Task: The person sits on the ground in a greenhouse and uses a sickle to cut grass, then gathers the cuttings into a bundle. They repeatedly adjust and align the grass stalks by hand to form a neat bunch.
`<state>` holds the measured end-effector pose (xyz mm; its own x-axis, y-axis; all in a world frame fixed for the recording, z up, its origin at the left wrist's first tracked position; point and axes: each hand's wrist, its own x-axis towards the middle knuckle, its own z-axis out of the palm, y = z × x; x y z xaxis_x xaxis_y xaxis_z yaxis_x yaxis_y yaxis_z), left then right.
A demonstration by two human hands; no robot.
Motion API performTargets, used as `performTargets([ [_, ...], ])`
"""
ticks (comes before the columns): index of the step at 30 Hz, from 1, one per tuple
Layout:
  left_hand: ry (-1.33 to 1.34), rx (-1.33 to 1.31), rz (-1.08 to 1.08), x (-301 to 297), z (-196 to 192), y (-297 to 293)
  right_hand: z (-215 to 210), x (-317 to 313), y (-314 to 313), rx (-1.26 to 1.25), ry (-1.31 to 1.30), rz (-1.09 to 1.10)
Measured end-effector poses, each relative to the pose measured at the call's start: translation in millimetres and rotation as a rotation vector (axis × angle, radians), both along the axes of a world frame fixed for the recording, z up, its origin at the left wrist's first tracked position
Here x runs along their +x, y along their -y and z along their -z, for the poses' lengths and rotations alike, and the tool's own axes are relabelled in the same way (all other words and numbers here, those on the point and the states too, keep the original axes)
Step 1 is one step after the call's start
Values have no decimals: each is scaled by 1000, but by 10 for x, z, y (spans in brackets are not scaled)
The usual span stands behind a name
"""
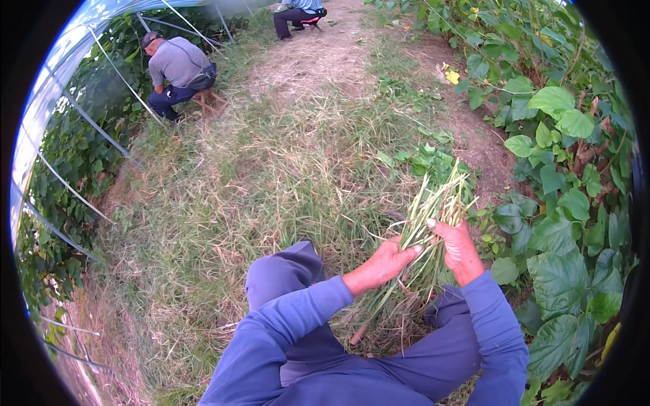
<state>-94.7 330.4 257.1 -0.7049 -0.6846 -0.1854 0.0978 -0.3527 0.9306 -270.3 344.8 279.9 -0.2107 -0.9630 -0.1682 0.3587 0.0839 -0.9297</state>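
A loose bundle of cut grass stalks (433, 203), pale green and straw-coloured, stands tilted above my right knee. Its upper ends lean up and to the right, and longer green blades trail down toward the ground between my legs. From the left, my left hand (384, 262) is closed round the stalks, thumb lying across them. My right hand (458, 247) grips the same bundle from the right, a little higher, its thumb pressed on the front. The fingers behind the bundle are partly hidden.
Broad-leaved plants (562, 271) crowd the right side beside a strip of bare soil (484, 145). Dry and green grass (230, 203) covers the ground ahead. At far left, a person (179, 68) sits on a low stool beside slanted poles (91, 118); another person (294, 19) sits farther off.
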Motion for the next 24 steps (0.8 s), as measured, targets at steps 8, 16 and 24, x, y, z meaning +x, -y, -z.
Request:
performTargets([
  [8,-46,17,-98,-5,107,82,133,-64,22,27,-34,-23],
  [16,-99,130,-171,-22,98,76,107,-42,23,-33,-33,-9],
  [24,-122,210,-307,46,57,199,87,-105,43,-53,-5,-4],
])
